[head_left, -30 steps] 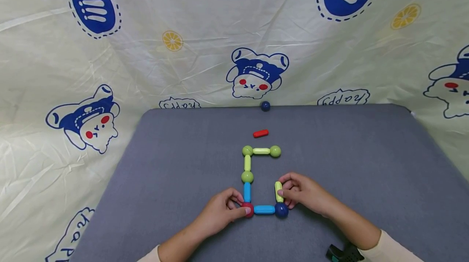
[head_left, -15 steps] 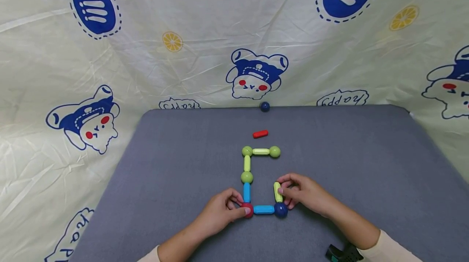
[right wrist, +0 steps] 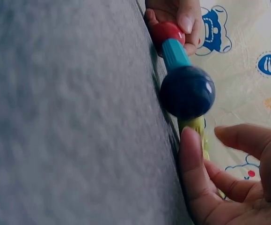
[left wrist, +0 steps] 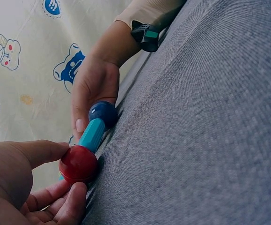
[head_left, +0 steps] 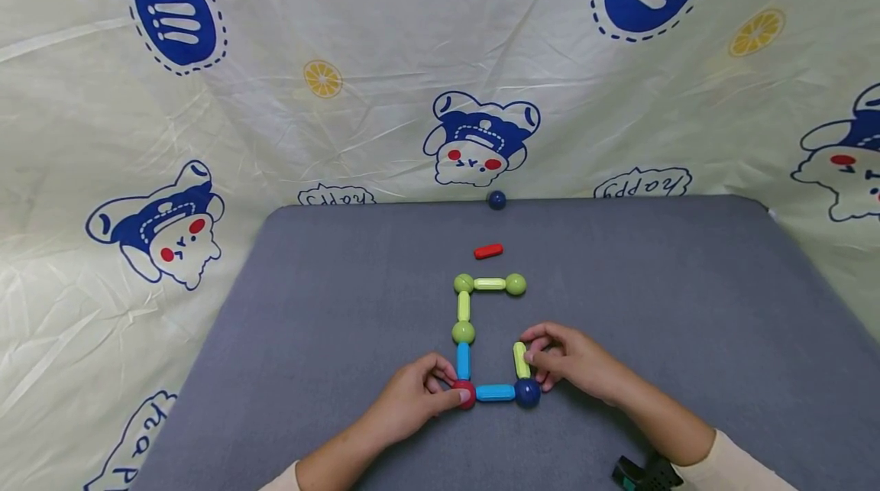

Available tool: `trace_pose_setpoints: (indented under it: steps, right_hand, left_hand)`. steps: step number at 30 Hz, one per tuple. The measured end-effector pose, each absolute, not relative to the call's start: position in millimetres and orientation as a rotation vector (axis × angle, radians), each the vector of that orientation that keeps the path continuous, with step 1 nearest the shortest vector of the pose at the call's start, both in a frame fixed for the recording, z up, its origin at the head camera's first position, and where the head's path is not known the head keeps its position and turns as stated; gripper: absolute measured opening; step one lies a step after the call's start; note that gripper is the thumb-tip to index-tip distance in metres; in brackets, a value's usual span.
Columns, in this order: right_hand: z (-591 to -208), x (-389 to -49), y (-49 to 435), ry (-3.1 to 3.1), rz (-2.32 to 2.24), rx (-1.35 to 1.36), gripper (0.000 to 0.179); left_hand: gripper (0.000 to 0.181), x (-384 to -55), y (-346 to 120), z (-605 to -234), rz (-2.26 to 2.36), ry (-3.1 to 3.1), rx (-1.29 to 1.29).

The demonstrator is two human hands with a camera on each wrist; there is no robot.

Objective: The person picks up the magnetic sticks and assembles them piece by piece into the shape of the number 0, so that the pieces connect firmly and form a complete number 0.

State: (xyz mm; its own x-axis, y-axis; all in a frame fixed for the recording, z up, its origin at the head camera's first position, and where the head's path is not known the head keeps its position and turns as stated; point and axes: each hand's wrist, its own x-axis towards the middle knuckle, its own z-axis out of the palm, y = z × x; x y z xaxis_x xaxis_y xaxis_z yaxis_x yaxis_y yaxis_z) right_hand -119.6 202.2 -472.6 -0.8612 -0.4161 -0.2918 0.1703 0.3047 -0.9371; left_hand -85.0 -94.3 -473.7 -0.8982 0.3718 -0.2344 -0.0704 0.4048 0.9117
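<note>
On the table, magnetic building sticks and balls form an angular open shape. My left hand [head_left: 412,395] pinches the red ball [left wrist: 79,164] at its near left corner. A blue stick [head_left: 495,393] links that ball to a dark blue ball [right wrist: 187,92] on the right. From the dark blue ball a yellow-green stick [head_left: 521,360] points away, leaning slightly left, and my right hand [head_left: 567,361] holds it between thumb and fingers. Another blue stick [head_left: 464,361] runs from the red ball to a green ball [head_left: 464,332]. Fingers partly hide the yellow-green stick in the right wrist view.
Beyond the green ball, a light green stick [head_left: 464,306], a corner ball [head_left: 464,283], a crosswise stick [head_left: 490,284] and an end ball [head_left: 516,284] continue the shape. Farther back lie a loose red stick [head_left: 488,251] and a dark blue ball [head_left: 496,200] at the table's far edge.
The far end of the yellow-green stick has tipped slightly left under my right hand. My left hand stays on the red ball.
</note>
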Motion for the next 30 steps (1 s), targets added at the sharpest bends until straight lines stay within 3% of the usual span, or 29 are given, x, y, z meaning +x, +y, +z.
trace_pose_setpoints:
  steps: [14, 30]
  right_hand:
    - [-452.0, -139.7, 215.4, 2.419, -1.539, -0.323, 0.040]
    - [-439.0, -232.5, 215.5, 2.531, -1.522, -0.187, 0.049]
  left_hand:
    - [0.028, -85.3, -95.0, -475.1, 1.509, 2.264, 0.253]
    - [0.029, -84.4, -94.9, -473.9, 1.516, 2.253, 0.251]
